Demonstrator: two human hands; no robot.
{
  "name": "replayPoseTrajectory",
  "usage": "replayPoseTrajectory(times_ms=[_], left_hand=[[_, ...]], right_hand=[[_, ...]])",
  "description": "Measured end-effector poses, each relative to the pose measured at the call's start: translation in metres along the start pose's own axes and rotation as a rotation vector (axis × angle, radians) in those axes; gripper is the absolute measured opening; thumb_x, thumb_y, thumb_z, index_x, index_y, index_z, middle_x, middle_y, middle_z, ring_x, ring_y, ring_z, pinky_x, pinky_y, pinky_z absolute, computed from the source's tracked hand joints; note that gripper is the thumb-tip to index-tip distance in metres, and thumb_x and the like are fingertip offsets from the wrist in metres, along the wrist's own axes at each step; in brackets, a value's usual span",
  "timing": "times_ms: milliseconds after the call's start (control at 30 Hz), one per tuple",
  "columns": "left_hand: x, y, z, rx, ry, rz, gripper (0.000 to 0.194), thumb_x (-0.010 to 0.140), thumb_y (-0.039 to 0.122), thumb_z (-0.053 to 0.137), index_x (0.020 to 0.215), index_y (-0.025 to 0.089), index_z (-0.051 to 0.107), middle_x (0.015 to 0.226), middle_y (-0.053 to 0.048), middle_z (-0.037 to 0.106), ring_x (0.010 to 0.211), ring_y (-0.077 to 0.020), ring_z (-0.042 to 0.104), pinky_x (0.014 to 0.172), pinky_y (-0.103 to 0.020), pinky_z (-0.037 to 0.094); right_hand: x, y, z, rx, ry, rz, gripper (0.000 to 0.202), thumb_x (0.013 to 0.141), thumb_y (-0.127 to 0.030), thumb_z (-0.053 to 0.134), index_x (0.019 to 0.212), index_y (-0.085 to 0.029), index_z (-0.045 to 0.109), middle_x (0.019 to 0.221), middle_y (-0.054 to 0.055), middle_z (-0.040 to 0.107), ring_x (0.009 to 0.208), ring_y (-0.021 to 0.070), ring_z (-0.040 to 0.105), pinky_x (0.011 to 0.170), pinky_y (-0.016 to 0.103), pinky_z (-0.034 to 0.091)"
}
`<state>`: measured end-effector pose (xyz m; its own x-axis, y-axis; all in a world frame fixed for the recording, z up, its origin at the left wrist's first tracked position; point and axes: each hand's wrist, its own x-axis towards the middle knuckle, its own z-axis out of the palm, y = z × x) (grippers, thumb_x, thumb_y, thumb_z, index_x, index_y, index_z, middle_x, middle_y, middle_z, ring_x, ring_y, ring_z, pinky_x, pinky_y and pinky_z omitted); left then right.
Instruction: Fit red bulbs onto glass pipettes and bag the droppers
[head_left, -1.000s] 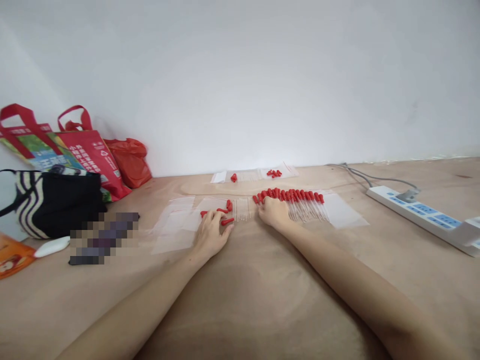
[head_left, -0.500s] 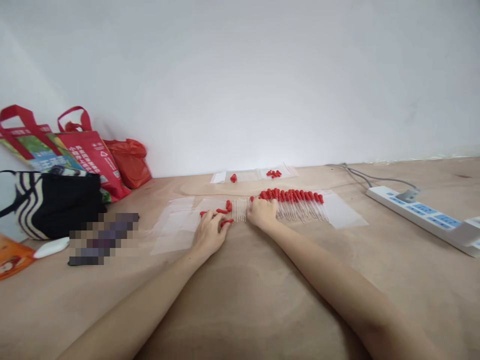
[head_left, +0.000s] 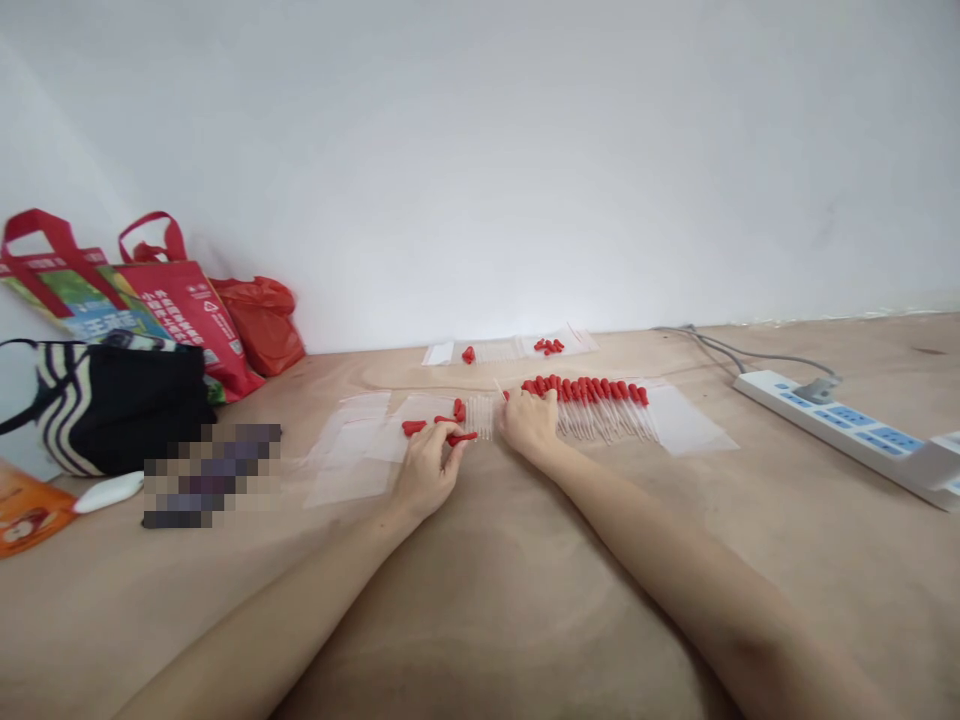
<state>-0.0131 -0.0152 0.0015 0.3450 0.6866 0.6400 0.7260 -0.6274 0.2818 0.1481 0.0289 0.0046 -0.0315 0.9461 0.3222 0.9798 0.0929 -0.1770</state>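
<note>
Pale wall [head_left: 480, 170] up top, wood-look counter [head_left: 465, 610] below. Progress-wise, looks like the bigger share of the front sticks is done: a long fanned row of red-topped sticks [head_left: 600, 392] sits right of centre. Left at the middle is a short batch of bare white sticks [head_left: 478, 418], plus loose red pieces [head_left: 414, 428] just left of it. Further back, upper middle, there are more pale sticks [head_left: 496, 350] with small red pieces [head_left: 549, 347] near them, no red tops on those that I can see.

Left hand [head_left: 427, 475] has a red piece [head_left: 465, 438] between thumb and fingers. Right hand [head_left: 527, 425] is curled, with a thin white stick [head_left: 498, 388] poking up from the fingertips; can't tell the exact grip.

Room-wise, the hands are close together but apart, with wide wood between the forearms. Flat plastic bags [head_left: 345, 482] flank the work, a power strip [head_left: 832, 415] bounds the right and a black bag [head_left: 139, 405] the left. Counter meets wall just behind the back batch.
</note>
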Motion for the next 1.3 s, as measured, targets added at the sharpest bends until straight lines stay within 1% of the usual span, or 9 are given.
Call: replayPoseTrajectory(times_ms=[67, 133, 200, 333, 467, 633, 867, 1133, 1300], left_hand=[[-0.001, 0.000, 0.000, -0.011, -0.027, 0.009, 0.007, 0.081, 0.019, 0.046, 0.086, 0.017, 0.050, 0.079, -0.003, 0.058, 0.073, -0.0173, 0.053, 0.070, -0.032, 0.042], [-0.002, 0.001, 0.002, -0.033, -0.058, 0.032, 0.014, 0.082, 0.018, 0.044, 0.094, 0.016, 0.050, 0.087, -0.006, 0.059, 0.080, -0.0182, 0.054, 0.073, -0.032, 0.042], [-0.003, 0.003, 0.004, -0.061, -0.095, 0.066, 0.020, 0.083, 0.016, 0.041, 0.100, 0.016, 0.051, 0.091, -0.007, 0.058, 0.085, -0.0185, 0.053, 0.075, -0.032, 0.042], [-0.004, 0.013, 0.006, -0.080, -0.165, 0.076, 0.019, 0.083, 0.016, 0.041, 0.093, 0.016, 0.057, 0.082, -0.005, 0.058, 0.077, -0.0171, 0.054, 0.071, -0.031, 0.042], [-0.004, 0.024, 0.007, -0.074, -0.213, 0.059, 0.014, 0.082, 0.022, 0.046, 0.081, 0.017, 0.059, 0.075, -0.003, 0.061, 0.072, -0.0168, 0.055, 0.069, -0.032, 0.040], [-0.004, 0.025, 0.008, -0.114, -0.224, 0.036, 0.013, 0.081, 0.024, 0.049, 0.080, 0.017, 0.060, 0.073, -0.002, 0.063, 0.071, -0.0161, 0.055, 0.068, -0.030, 0.040], [-0.005, 0.026, 0.007, -0.174, -0.205, 0.017, 0.012, 0.081, 0.023, 0.049, 0.082, 0.019, 0.060, 0.075, -0.002, 0.064, 0.072, -0.0164, 0.056, 0.071, -0.031, 0.040], [-0.004, 0.031, 0.004, -0.217, -0.242, 0.068, 0.015, 0.083, 0.022, 0.045, 0.080, 0.017, 0.060, 0.067, -0.001, 0.061, 0.066, -0.0147, 0.054, 0.068, -0.029, 0.040], [-0.005, 0.028, 0.006, -0.222, -0.270, 0.175, 0.016, 0.083, 0.024, 0.047, 0.076, 0.018, 0.061, 0.065, 0.000, 0.063, 0.060, -0.0131, 0.054, 0.069, -0.030, 0.038]], right_hand=[[-0.014, 0.018, -0.001, 0.064, 0.137, -0.118, 0.023, 0.082, -0.021, 0.035, 0.088, -0.010, 0.055, 0.083, 0.012, 0.063, 0.078, 0.0225, 0.055, 0.077, 0.039, 0.022], [-0.031, 0.038, -0.002, 0.150, 0.210, -0.253, 0.020, 0.083, -0.023, 0.036, 0.084, -0.013, 0.054, 0.082, 0.008, 0.063, 0.078, 0.0197, 0.054, 0.078, 0.036, 0.023], [-0.049, 0.056, -0.004, 0.235, 0.259, -0.314, 0.019, 0.084, -0.022, 0.036, 0.084, -0.014, 0.054, 0.078, 0.006, 0.063, 0.074, 0.0170, 0.054, 0.076, 0.033, 0.024], [-0.075, 0.077, -0.013, 0.298, 0.298, -0.471, 0.027, 0.082, -0.014, 0.036, 0.104, -0.016, 0.052, 0.078, 0.004, 0.062, 0.073, 0.0156, 0.052, 0.071, 0.030, 0.027], [-0.083, 0.077, -0.019, 0.321, 0.229, -0.572, 0.030, 0.079, -0.007, 0.036, 0.098, -0.019, 0.056, 0.082, 0.003, 0.062, 0.072, 0.0139, 0.051, 0.072, 0.030, 0.027], [-0.080, 0.072, -0.019, 0.345, 0.184, -0.547, 0.023, 0.079, -0.010, 0.038, 0.092, -0.017, 0.056, 0.083, 0.004, 0.061, 0.073, 0.0139, 0.051, 0.074, 0.031, 0.028], [-0.081, 0.071, -0.022, 0.326, 0.139, -0.539, 0.022, 0.082, -0.013, 0.038, 0.094, -0.018, 0.056, 0.083, 0.004, 0.061, 0.072, 0.0127, 0.052, 0.074, 0.031, 0.027], [-0.080, 0.072, -0.022, 0.396, 0.102, -0.562, 0.021, 0.083, -0.021, 0.041, 0.087, -0.019, 0.061, 0.075, 0.002, 0.060, 0.065, 0.0112, 0.047, 0.069, 0.029, 0.025], [-0.077, 0.076, -0.021, 0.373, 0.104, -0.627, 0.021, 0.083, -0.021, 0.042, 0.086, -0.022, 0.063, 0.075, 0.001, 0.060, 0.064, 0.0104, 0.047, 0.070, 0.030, 0.022]])
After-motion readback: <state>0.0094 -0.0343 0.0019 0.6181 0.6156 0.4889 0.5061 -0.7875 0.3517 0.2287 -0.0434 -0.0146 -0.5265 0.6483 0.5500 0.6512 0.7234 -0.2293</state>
